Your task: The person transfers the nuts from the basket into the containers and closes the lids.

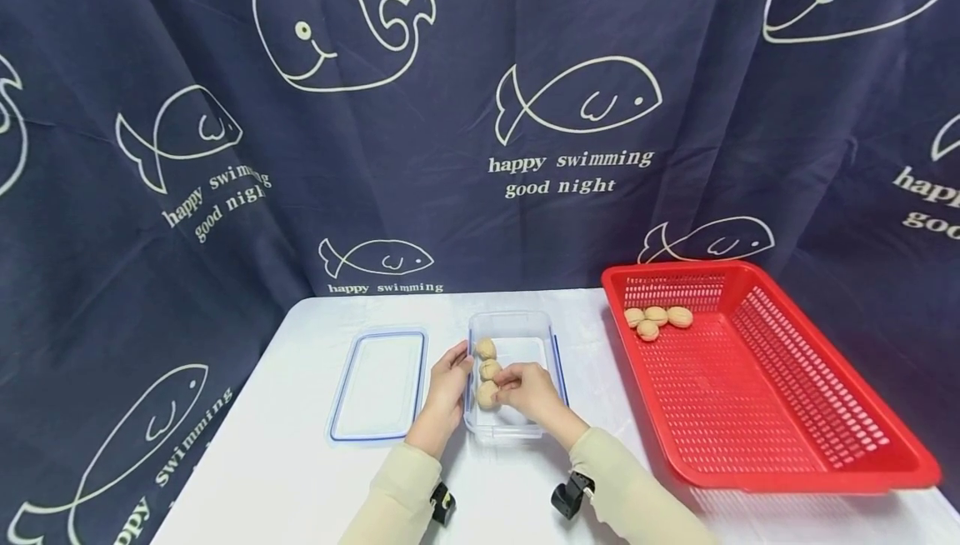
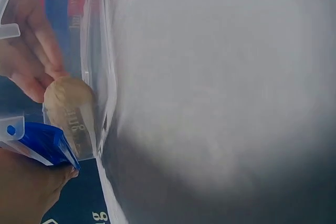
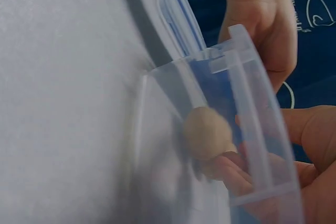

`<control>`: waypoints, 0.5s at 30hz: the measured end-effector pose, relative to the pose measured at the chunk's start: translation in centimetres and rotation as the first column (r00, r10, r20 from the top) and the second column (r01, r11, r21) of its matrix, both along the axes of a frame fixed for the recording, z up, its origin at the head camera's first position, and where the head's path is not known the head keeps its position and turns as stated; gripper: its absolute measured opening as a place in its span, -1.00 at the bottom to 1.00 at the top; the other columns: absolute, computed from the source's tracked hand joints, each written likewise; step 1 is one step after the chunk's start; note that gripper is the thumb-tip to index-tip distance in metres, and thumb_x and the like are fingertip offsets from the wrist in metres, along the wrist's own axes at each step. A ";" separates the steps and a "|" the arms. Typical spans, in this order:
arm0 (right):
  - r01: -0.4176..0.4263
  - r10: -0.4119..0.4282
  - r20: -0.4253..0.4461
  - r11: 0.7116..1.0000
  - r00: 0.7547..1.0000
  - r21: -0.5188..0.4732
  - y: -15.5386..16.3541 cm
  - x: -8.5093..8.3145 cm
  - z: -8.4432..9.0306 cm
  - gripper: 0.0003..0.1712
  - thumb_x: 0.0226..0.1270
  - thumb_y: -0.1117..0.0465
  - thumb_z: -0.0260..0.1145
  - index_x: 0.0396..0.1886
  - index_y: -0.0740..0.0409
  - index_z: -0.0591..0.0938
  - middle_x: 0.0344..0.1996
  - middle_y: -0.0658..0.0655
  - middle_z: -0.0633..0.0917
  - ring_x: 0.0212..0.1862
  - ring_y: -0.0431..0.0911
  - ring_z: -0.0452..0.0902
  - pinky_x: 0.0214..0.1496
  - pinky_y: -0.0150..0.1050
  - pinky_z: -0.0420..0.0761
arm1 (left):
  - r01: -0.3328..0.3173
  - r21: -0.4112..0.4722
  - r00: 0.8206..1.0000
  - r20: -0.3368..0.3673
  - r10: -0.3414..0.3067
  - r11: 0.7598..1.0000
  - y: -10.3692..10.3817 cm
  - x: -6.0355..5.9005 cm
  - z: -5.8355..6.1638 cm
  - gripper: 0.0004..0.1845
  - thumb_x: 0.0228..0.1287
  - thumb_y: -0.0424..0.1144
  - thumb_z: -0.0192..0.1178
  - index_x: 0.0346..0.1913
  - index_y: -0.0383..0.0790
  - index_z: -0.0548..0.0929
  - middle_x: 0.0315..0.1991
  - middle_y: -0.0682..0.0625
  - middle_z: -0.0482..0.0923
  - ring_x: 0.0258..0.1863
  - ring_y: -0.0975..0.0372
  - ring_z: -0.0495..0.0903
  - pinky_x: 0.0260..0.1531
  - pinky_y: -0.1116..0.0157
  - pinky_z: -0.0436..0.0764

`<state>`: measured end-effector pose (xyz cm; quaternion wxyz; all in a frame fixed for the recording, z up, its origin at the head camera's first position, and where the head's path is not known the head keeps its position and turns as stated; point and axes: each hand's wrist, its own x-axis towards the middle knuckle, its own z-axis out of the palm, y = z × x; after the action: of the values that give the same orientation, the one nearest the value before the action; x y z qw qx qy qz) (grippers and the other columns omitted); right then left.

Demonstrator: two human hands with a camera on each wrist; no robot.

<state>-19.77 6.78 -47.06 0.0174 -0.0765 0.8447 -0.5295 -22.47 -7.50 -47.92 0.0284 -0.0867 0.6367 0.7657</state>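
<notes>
Three walnuts stand in a row along the left wall inside a clear plastic food container (image 1: 513,428): a far walnut (image 1: 486,348), a middle walnut (image 1: 490,370) and a near walnut (image 1: 487,395). My right hand (image 1: 528,391) reaches into the container, its thumb and fingers pinching at the middle walnut, right beside the near one. My left hand (image 1: 448,387) holds the container's left side from outside. In the left wrist view, its fingertips are at a blue latch (image 2: 50,142). Through the clear wall, the right wrist view shows the near walnut (image 3: 207,132) beside my right fingertips (image 3: 233,174).
A clear lid with a blue seal (image 1: 378,387) lies flat to the left on the white table (image 1: 300,478). On the right stands a large red basket (image 1: 738,412), with several walnuts (image 1: 656,317) in its far left corner. A dark blue printed curtain (image 1: 450,153) hangs behind.
</notes>
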 end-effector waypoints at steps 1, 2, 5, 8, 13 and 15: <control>0.000 0.000 -0.004 1.000 1.000 -0.001 0.0 0.0 0.2 -0.76 -0.05 0.48 0.44 -0.30 0.43 0.68 -0.45 0.21 0.72 -0.40 -0.07 0.64 -0.36 -0.36 0.67 | 0.000 -0.006 1.000 -0.003 0.000 1.000 0.0 0.0 0.0 -0.52 0.40 -0.50 -0.09 0.34 -0.54 0.25 0.35 -0.44 0.20 0.39 -0.17 0.16 0.42 0.03 0.15; 0.001 -0.001 -0.010 1.000 1.000 0.001 0.1 0.0 0.4 -0.76 -0.04 0.47 0.44 -0.29 0.42 0.68 -0.44 0.22 0.72 -0.39 -0.06 0.65 -0.36 -0.35 0.68 | -0.004 -0.011 1.000 -0.004 0.004 1.000 0.0 0.0 0.1 -0.53 0.39 -0.51 -0.09 0.34 -0.55 0.25 0.34 -0.44 0.21 0.38 -0.17 0.17 0.42 0.03 0.16; 0.006 -0.005 -0.024 1.000 1.000 0.005 0.3 0.0 1.1 -0.76 -0.03 0.48 0.43 -0.28 0.41 0.68 -0.41 0.23 0.73 -0.38 -0.07 0.65 -0.34 -0.36 0.67 | -0.011 -0.018 1.000 -0.007 0.011 1.000 0.0 0.0 0.2 -0.54 0.38 -0.52 -0.08 0.32 -0.57 0.27 0.33 -0.45 0.23 0.38 -0.17 0.19 0.41 0.04 0.18; 0.007 -0.006 -0.043 1.000 0.999 0.004 0.5 0.0 2.1 -0.76 -0.03 0.48 0.41 -0.27 0.42 0.68 -0.42 0.21 0.72 -0.38 -0.08 0.64 -0.35 -0.37 0.66 | -0.014 -0.023 1.000 -0.009 0.014 1.000 0.0 -0.1 -0.1 -0.54 0.38 -0.52 -0.08 0.32 -0.56 0.27 0.32 -0.45 0.24 0.37 -0.16 0.20 0.41 0.04 0.19; -0.006 0.005 -0.074 1.000 0.997 -0.018 1.2 -0.6 3.9 -0.76 0.02 0.50 0.35 -0.23 0.47 0.67 -0.36 0.30 0.72 -0.31 -0.01 0.67 -0.27 -0.32 0.69 | -0.011 -0.028 1.000 -0.010 0.011 1.000 0.0 -0.1 0.0 -0.53 0.39 -0.51 -0.07 0.33 -0.55 0.27 0.32 -0.45 0.24 0.37 -0.17 0.20 0.41 0.03 0.19; -0.007 0.005 -0.084 1.000 0.996 -0.028 1.5 -0.9 4.6 -0.76 0.05 0.50 0.34 -0.22 0.47 0.67 -0.33 0.34 0.72 -0.28 0.02 0.67 -0.23 -0.29 0.71 | -0.018 -0.031 1.000 -0.019 0.018 0.999 0.0 -0.1 -0.2 -0.54 0.38 -0.50 -0.05 0.32 -0.54 0.30 0.31 -0.43 0.28 0.36 -0.15 0.23 0.40 0.05 0.22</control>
<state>-20.65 8.29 -42.43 -0.0176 -0.1016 0.8368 -0.5377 -22.55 -7.46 -48.13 0.0142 -0.0857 0.6480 0.7567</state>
